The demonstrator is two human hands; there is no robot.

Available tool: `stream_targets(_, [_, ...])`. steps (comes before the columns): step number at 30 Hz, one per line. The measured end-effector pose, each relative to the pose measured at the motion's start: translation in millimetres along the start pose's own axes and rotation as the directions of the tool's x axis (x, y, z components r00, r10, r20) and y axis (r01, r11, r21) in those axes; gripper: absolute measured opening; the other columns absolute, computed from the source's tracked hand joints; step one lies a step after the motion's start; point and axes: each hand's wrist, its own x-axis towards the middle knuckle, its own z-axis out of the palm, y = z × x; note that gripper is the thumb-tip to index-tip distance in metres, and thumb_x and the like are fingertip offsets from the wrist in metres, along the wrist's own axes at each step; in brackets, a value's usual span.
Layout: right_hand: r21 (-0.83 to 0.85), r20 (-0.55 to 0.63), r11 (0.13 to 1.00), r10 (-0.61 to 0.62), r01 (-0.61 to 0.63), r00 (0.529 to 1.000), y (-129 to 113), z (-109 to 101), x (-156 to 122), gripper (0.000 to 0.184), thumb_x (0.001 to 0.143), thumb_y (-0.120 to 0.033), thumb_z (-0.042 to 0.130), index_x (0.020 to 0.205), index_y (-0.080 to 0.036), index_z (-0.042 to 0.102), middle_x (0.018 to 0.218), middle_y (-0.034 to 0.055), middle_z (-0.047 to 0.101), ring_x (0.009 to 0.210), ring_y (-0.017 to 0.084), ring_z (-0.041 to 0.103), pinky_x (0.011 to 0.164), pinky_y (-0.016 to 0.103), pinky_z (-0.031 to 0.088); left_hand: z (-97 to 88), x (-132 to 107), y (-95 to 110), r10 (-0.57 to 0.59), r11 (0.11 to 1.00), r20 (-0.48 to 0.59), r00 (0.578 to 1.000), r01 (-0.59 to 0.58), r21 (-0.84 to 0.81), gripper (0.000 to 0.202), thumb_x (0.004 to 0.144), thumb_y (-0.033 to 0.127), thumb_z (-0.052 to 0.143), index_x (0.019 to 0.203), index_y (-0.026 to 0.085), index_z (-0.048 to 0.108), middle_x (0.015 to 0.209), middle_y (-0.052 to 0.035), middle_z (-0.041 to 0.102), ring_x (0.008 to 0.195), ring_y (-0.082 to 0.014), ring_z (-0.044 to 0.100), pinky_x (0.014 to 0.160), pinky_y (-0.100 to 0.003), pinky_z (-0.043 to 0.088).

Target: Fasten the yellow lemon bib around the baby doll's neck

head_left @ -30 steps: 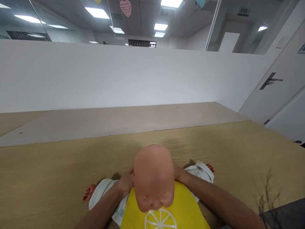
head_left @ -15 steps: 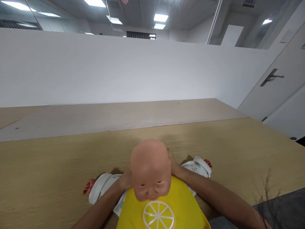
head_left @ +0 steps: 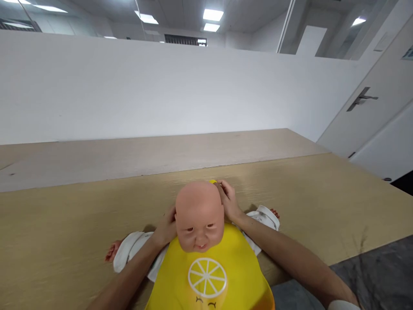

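Note:
A bald baby doll lies on its back on the table, its head towards the far side and its face tilted up. Spread over its chest is a yellow bib with a white citrus-slice print. Against the left side of the head rests my left hand, its fingers hidden behind the head. My right hand is at the other side, fingers curled at a bit of yellow bib strap that shows above the head. White sleeves cover the doll's arms, which stretch out to both sides.
The pale wooden table runs back to a greyish board along a white wall. A door with a metal handle is at the right. Grey floor shows past the table's near right edge.
The doll's head has tipped back, showing more of its face. My right hand has come up beside the head, and a yellow strap end now shows there. The view has shifted slightly.

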Motion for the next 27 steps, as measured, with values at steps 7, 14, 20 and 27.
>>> stream_targets(7, [-0.241, 0.035, 0.970, -0.019, 0.027, 0.999, 7.5, -12.3, 13.0, 0.032, 0.088, -0.044, 0.045, 0.071, -0.016, 0.048, 0.066, -0.0012, 0.048, 0.064, 0.012, 0.044, 0.060, 0.022, 0.034, 0.6, 5.3, -21.7, -0.034, 0.992, -0.003, 0.999, 0.034, 0.123, 0.059, 0.069, 0.045, 0.058, 0.120, 0.014, 0.060, 0.122, -0.0155, 0.066, 0.115, -0.0338, 0.060, 0.097, -0.047, 0.049])
stream_targets(14, [-0.805, 0.097, 0.593, 0.163, -0.019, 0.982, 22.1, -24.5, 25.3, 0.027, 0.094, -0.027, 0.041, 0.080, -0.013, 0.059, 0.080, 0.0073, 0.065, 0.069, 0.014, 0.054, 0.059, 0.024, 0.028, 1.5, 7.5, -17.6, -0.063, 0.980, 0.122, 0.991, 0.038, 0.193, 0.060, 0.072, 0.031, 0.052, 0.130, 0.015, 0.052, 0.131, -0.0138, 0.062, 0.123, -0.0314, 0.056, 0.102, -0.046, 0.046])
stream_targets(20, [-0.967, 0.081, 0.256, 0.289, 0.004, 0.954, 6.4, -23.6, 25.1, 0.028, 0.096, -0.026, 0.039, 0.095, -0.013, 0.065, 0.094, 0.0120, 0.070, 0.080, 0.020, 0.065, 0.059, 0.027, 0.031, 2.6, 11.1, -23.8, -0.041, 0.981, 0.150, 0.988, 0.012, 0.195, 0.066, 0.070, 0.023, 0.047, 0.135, 0.014, 0.047, 0.136, -0.0130, 0.059, 0.126, -0.0303, 0.053, 0.106, -0.046, 0.041])
stream_targets(27, [-0.988, 0.106, 0.141, 0.274, 0.069, 0.956, -6.7, -23.2, 19.8, 0.020, 0.092, -0.019, 0.044, 0.101, -0.014, 0.062, 0.095, 0.0142, 0.070, 0.082, 0.025, 0.067, 0.063, 0.028, 0.039, 2.7, 12.0, -27.7, -0.040, 0.974, 0.180, 0.983, -0.002, 0.227, 0.064, 0.069, 0.019, 0.044, 0.133, 0.015, 0.049, 0.131, -0.0120, 0.062, 0.123, -0.0289, 0.055, 0.105, -0.045, 0.041])
